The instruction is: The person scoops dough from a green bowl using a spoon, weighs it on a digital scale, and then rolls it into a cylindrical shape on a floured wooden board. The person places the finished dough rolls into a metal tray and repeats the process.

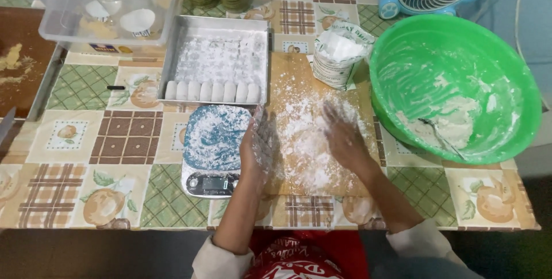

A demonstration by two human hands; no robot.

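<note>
Head view: both flour-coated hands work on the floured wooden board near the table's front edge. Left hand stands edge-on beside the kitchen scale, fingers pressed together; right hand lies flat, fingers spread, likely to distribute flour. The metal tray holds one row of dough pieces. The green bowl holds remaining dough.

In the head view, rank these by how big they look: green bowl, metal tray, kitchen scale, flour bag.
Largest to smallest, as they look:
1. green bowl
2. metal tray
3. kitchen scale
4. flour bag
The scale and the bag look close; the bag sits farther from the camera, so that pair is unsure.
</note>
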